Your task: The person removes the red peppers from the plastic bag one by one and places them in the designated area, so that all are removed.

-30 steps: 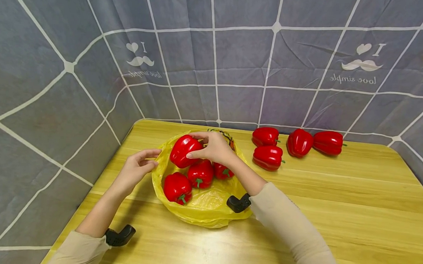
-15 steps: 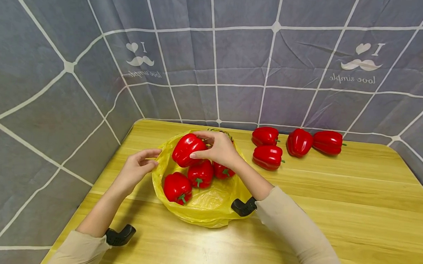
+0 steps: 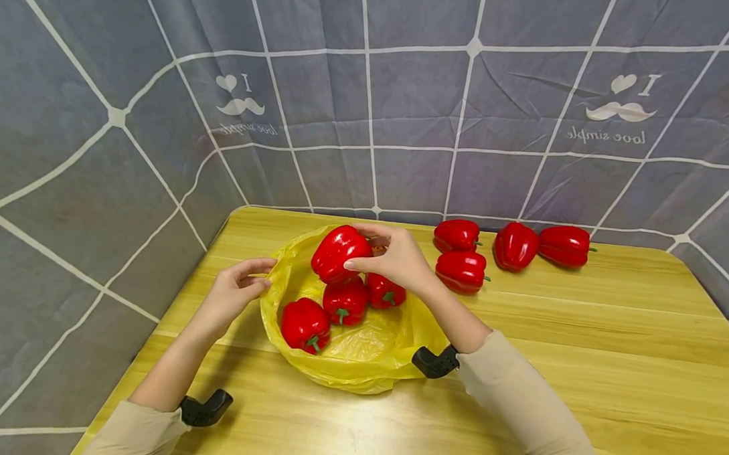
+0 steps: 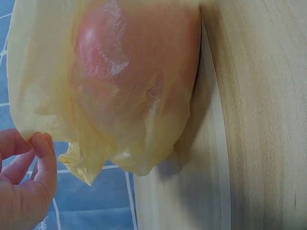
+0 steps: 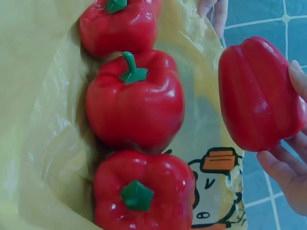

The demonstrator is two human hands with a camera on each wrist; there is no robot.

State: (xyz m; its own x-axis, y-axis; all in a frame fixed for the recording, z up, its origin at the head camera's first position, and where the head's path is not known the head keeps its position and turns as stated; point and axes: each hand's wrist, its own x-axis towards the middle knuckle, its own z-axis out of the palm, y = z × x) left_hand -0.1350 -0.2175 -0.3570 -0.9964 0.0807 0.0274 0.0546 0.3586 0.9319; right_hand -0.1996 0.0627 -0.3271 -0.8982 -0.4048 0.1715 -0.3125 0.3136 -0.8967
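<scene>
Gripping a red bell pepper (image 3: 339, 253) in the right hand (image 3: 398, 257), over the far side of an open yellow plastic bag (image 3: 350, 373). Pinching the bag at its left edge with the left hand (image 3: 234, 293). Counting three more peppers (image 3: 345, 299) inside the bag and four others (image 3: 516, 247) outside it, to the right, on the wood-grain table (image 3: 607, 370).

Yellow bag (image 4: 134, 115), its edge in the left grip (image 4: 29, 192).
</scene>
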